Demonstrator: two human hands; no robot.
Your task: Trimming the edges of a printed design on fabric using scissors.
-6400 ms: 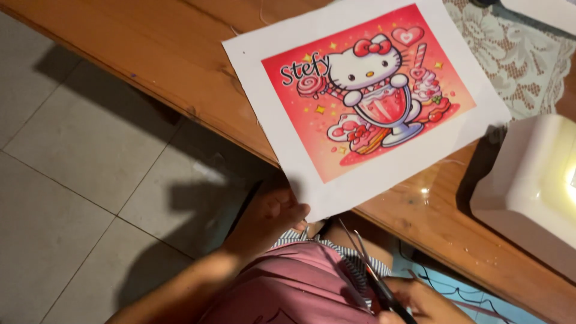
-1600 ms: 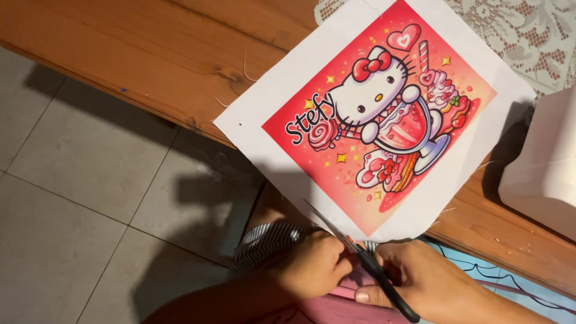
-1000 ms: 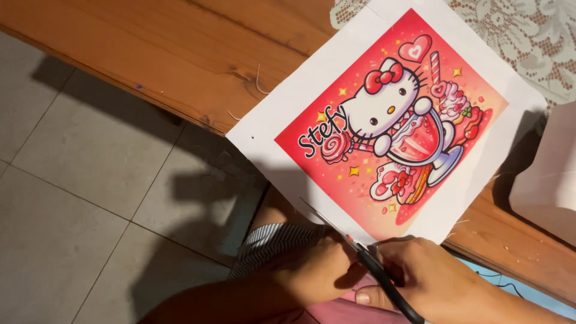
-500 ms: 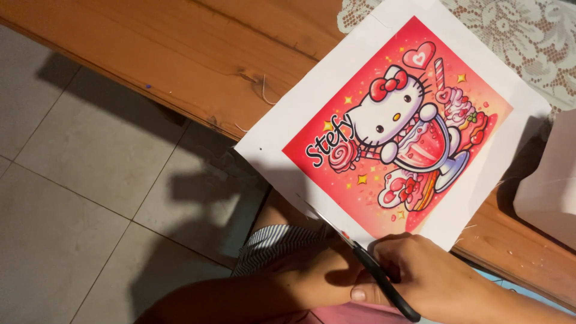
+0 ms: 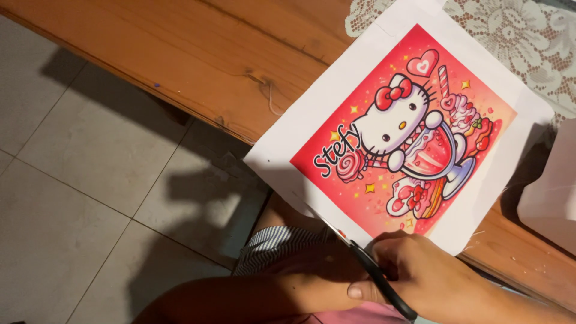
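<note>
Right hand (image 5: 432, 276) lower right, fingers gripping black scissors (image 5: 372, 273), blades pointing upper left along printed sheet (image 5: 414, 138) edge; left hand (image 5: 318, 279) fingers pinching sheet's lower corner at frame bottom

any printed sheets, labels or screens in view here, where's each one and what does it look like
Printed sheet: one only, hanging over the edge of the wooden table, tilted; square, white border, red-pink panel with a white cartoon cat wearing a red bow, a dessert glass, hearts and dark lettering.
Its lower edge meets the scissors, gripped by the right hand; the left hand lies beneath the sheet.
No packages, signs or screens show.
</note>
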